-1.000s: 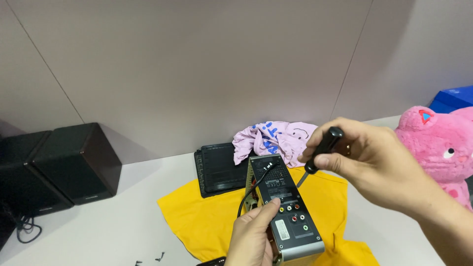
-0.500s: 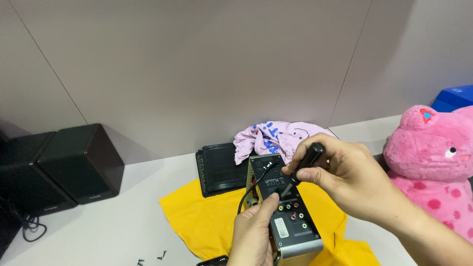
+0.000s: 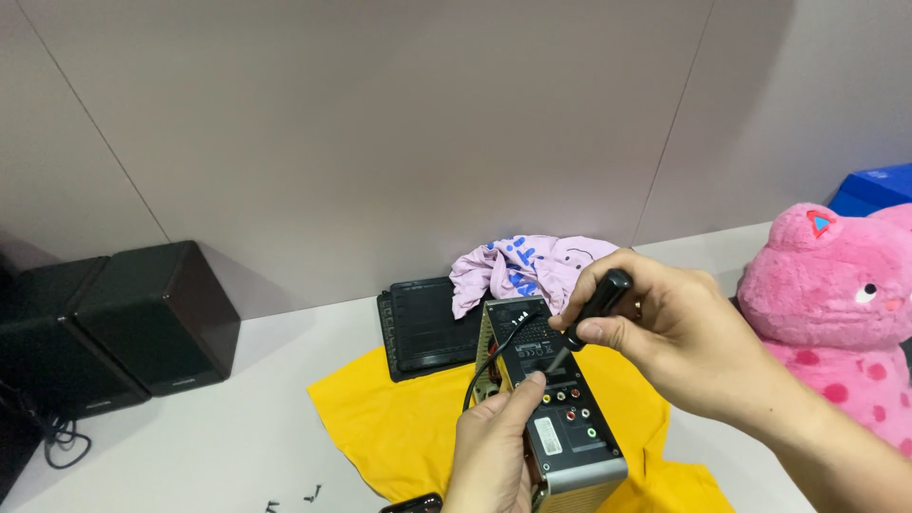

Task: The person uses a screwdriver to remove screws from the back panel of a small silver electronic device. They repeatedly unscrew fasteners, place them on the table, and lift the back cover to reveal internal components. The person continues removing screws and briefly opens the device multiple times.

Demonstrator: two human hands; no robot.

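No containers in view. One silver electronics box (image 3: 556, 418) stands tilted over a yellow cloth (image 3: 408, 427) on the white surface (image 3: 237, 437), its black rear panel with coloured sockets facing up. The left hand (image 3: 494, 451) has its grip closed around the box's lower left side, thumb resting on the panel. The right hand (image 3: 665, 332) has its grip closed on one black-handled screwdriver (image 3: 594, 309), held just above the panel, shaft angled down to it; whether the tip touches cannot be told. A black wire runs along the box's left edge.

Count of other items: two black speakers (image 3: 123, 328) at left, one flat black panel (image 3: 427, 323) behind the cloth, one crumpled pale purple garment (image 3: 527, 266), one pink plush toy (image 3: 836, 304) at right, several small screws (image 3: 309, 494) near the front edge.
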